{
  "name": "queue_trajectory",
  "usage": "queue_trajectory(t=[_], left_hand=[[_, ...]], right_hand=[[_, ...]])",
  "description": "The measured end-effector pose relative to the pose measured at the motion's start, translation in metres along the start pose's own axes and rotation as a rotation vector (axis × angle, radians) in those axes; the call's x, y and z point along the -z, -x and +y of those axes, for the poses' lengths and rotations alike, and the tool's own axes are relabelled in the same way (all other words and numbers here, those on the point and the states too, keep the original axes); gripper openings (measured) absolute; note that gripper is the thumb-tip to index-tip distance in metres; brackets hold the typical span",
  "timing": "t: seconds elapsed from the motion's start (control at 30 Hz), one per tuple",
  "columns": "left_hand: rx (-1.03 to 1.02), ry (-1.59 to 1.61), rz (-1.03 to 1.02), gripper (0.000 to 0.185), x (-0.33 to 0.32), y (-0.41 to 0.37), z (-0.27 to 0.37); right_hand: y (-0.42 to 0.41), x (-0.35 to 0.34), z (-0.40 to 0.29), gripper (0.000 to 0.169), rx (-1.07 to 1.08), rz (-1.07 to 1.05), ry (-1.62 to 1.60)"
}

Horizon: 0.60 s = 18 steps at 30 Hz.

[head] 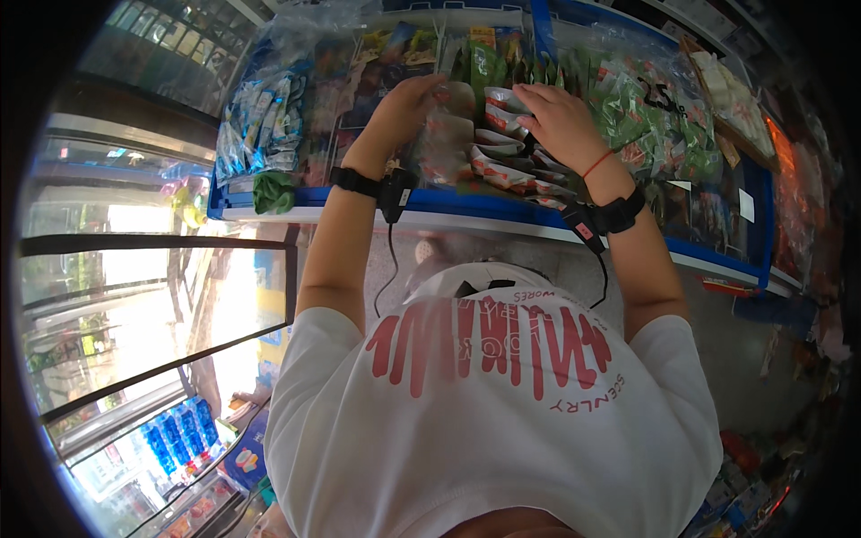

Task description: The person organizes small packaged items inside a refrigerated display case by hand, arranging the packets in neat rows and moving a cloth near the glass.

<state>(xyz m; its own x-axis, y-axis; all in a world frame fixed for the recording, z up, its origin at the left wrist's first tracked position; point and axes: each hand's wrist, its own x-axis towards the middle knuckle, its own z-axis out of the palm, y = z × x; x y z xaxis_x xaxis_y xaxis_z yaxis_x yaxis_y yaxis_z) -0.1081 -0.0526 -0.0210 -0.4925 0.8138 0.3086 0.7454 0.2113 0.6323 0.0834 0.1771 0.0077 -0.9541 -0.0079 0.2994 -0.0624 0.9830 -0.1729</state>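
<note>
My left hand [410, 101] reaches over the blue freezer-like case, with its fingertips at a blurred column of red-and-white packets [449, 138]. Whether it grips one is hidden. To its right, my right hand [564, 122] rests its thumb and forefinger, spread apart, against the right edge of white packets with red print [506, 113]. More such packets [503, 168] lie overlapping in rows below, towards the near rim. Green packets [484, 66] stand upright behind them. Each wrist wears a black strap with a small cabled box.
Blue-and-white wrapped sticks [262, 128] fill the case's left end. Green bags under clear plastic [652, 121] lie to the right. A brown tray of pale goods [733, 101] sits at the far right. The blue rim [471, 205] runs before me; a glass door [155, 289] stands left.
</note>
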Motion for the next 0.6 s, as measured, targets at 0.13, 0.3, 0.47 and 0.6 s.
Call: queue_trajectory(t=[0.13, 0.3, 0.47, 0.6], left_hand=[[-0.157, -0.025, 0.029, 0.048, -0.014, -0.004, -0.013], [-0.037, 0.135, 0.056, 0.035, -0.007, -0.004, 0.015], [-0.159, -0.156, -0.051, 0.015, 0.018, -0.006, 0.01], [-0.155, -0.062, -0.15, 0.013, 0.02, -0.022, 0.009]], right_hand=[[0.005, 0.011, 0.0, 0.05, -0.026, -0.047, 0.0], [0.012, 0.006, 0.006, 0.054, -0.052, -0.042, -0.024], [0.019, -0.002, 0.013, 0.057, -0.024, 0.007, -0.073], [0.018, -0.001, 0.011, 0.057, -0.029, -0.002, -0.091]])
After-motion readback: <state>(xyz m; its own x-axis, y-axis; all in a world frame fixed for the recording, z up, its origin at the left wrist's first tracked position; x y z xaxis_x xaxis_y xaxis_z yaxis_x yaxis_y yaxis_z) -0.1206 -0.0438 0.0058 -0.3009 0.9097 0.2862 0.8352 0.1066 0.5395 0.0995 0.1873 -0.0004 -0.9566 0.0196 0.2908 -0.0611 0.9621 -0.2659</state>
